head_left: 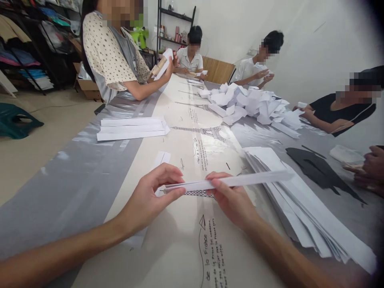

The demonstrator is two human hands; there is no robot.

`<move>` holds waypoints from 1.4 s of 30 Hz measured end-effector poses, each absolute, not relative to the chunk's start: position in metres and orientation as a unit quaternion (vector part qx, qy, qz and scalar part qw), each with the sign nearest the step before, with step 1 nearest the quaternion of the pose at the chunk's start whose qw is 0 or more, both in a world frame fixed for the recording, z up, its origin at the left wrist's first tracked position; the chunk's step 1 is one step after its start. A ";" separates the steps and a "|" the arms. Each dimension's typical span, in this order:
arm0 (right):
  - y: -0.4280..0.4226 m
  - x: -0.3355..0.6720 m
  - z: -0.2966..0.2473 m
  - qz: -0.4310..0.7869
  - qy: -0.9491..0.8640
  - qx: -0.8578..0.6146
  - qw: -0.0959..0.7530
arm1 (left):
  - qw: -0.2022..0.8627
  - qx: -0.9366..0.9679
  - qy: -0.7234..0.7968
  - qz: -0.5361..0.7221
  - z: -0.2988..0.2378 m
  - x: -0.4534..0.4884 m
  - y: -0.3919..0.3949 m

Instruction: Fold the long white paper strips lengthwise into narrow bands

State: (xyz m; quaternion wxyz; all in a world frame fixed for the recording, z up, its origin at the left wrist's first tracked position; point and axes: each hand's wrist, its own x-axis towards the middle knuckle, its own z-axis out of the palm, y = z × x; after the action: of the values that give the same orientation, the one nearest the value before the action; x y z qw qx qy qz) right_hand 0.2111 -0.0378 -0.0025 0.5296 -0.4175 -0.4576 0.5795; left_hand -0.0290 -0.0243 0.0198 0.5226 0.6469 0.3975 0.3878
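Note:
Both my hands hold one long folded strip of white paper just above the table. My left hand pinches its left end between thumb and fingers. My right hand grips it near the middle, fingers closed over its top edge. The strip's right end reaches over a fanned stack of white paper sheets lying to my right. Under my hands is a table cover printed with Eiffel towers and script.
A few folded strips lie at the left of the table. A heap of folded white paper sits farther back. Several other people sit around the table handling paper; one person's hands rest at the right edge. Black paper cutout lies right.

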 end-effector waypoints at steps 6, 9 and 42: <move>-0.046 0.209 -0.004 0.534 -0.491 -0.456 0.515 | 0.510 0.728 0.380 0.255 0.021 -0.030 -0.023; -0.046 0.211 -0.004 0.556 -0.495 -0.458 0.486 | 0.501 0.721 0.400 0.263 0.022 -0.030 -0.023; -0.041 0.220 -0.003 0.641 -0.572 -0.321 0.399 | 0.557 0.764 0.255 0.204 0.026 -0.034 -0.025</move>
State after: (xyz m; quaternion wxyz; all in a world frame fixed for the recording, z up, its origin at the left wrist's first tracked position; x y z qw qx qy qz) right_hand 0.2203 -0.0410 -0.0030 0.3987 -0.3207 -0.5725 0.6406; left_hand -0.0338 -0.0248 0.0258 0.5566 0.7640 0.2545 0.2044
